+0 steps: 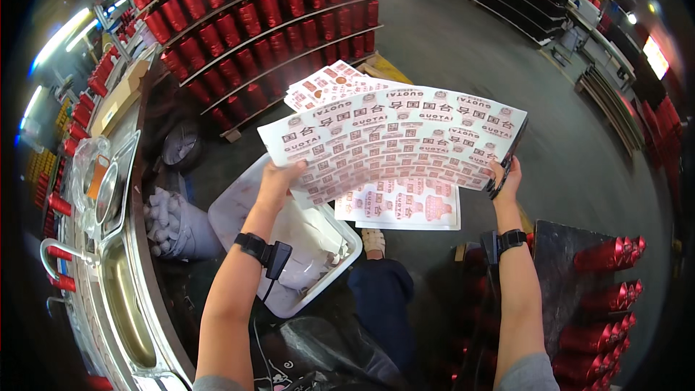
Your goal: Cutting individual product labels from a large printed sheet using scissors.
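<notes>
A large pale sheet [405, 127] with rows of dark reddish print is stretched between my hands at chest height, bowing slightly. My left hand [277, 179] grips its lower left corner, thumb on top. At the lower right corner my right hand [509, 179] is closed on the same sheet; something dark shows along that edge beside the fingers. Below it lie more white printed sheets [427, 210] with red designs. Further printed sheets [329, 85] stick out beyond its far edge. Each wrist wears a black strap with a small device.
A white plastic tub [350, 259] holding pale material stands at lower left, beside a bag of white pieces [174, 223]. Left runs a counter with a steel sink [124, 297]. Racks of red bottles [246, 22] rise ahead; more red bottles [604, 297] stand at right.
</notes>
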